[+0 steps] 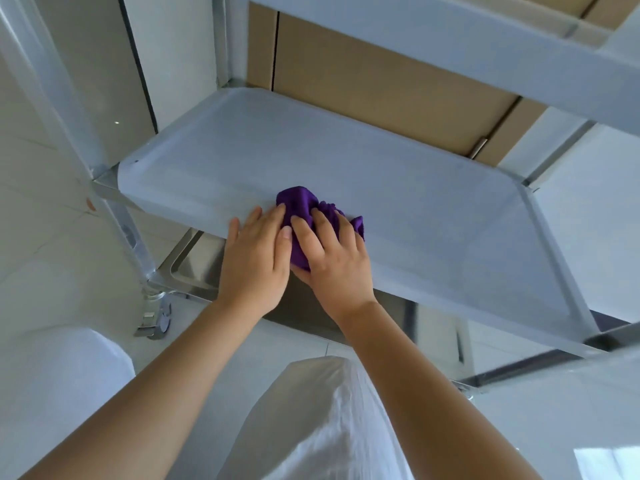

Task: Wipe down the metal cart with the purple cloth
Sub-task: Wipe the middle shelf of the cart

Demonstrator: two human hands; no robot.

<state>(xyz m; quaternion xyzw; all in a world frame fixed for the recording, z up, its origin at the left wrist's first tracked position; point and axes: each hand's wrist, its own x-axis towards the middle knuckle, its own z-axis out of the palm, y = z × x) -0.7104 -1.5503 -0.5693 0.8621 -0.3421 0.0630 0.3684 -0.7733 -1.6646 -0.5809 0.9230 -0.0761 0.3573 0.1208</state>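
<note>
the purple cloth [304,216] sits bunched at the near edge of the metal cart's [450,57] middle shelf [346,150], likely so a stroke can begin at the rim and push inward. the right hand [332,258] curls its fingers over the wad and grips it, pressing it onto the shelf, while the left hand [254,261] lies flat and spread beside it, holding nothing, fingertips touching the cloth, seemingly to steady it. the lower shelf [194,268] shows beneath.
</note>
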